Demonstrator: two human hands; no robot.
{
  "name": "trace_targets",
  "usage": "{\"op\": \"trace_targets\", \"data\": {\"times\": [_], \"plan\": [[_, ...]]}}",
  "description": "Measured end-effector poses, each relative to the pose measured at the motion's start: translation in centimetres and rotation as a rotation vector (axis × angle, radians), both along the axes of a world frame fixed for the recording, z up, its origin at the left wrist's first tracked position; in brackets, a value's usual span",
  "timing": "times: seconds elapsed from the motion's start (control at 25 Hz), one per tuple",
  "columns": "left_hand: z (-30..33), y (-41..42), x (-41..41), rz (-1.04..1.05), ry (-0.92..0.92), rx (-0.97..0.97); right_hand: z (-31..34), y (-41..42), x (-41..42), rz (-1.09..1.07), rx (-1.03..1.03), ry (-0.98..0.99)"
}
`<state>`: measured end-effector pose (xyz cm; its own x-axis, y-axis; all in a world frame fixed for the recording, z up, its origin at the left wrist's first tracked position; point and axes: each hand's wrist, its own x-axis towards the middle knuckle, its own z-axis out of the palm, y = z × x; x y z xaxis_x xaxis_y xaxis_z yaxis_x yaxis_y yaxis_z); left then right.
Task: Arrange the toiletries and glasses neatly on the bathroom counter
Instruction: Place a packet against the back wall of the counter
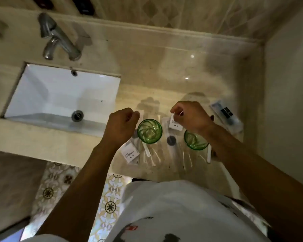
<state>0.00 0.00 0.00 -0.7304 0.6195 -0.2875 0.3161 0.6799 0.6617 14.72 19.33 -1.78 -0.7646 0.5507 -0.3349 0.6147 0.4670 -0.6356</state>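
Hovering over tabletop: left hand curled closed, contents unclear. Right hand pinching a white packet. 2 green glasses stand below, among clear-wrapped toiletries.

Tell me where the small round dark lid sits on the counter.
In the head view, the dark lid lies on the counter between the two green glasses, right of the sink.

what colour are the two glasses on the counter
Green, translucent glasses, seen best in the head view.

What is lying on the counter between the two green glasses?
In the head view, between the left green glass and right green glass lie a dark round lid and clear packets.
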Motion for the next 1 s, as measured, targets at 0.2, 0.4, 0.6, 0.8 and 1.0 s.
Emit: {"op": "trace_targets", "data": {"times": [0.2, 0.4, 0.6, 0.8, 1.0], "plan": [[-0.5, 1.5, -0.4, -0.054, -0.029, 0.017, -4.1, 1.5, -4.0, 0.41, 0.044, -0.372], [-2.5, 6.4, -1.1, -0.32, -0.068, -0.074, -5.7, 4.2, -3.3, 0.4, 0.116, -0.497], [-6.7, 12.3, -0.6, -0.717, -0.038, -0.367, -5.6, 5.3, -2.6, 0.361, 0.168, -0.499], [-9.1, 14.4, 0.3, -0.901, 0.177, -0.431, -6.1, 4.3, -2.4, 0.418, 0.32, -0.528], [-10.1, 15.0, 0.0, -0.817, 0.055, -0.479, -6.3, 3.9, -2.2, 0.429, 0.328, -0.525]]}}
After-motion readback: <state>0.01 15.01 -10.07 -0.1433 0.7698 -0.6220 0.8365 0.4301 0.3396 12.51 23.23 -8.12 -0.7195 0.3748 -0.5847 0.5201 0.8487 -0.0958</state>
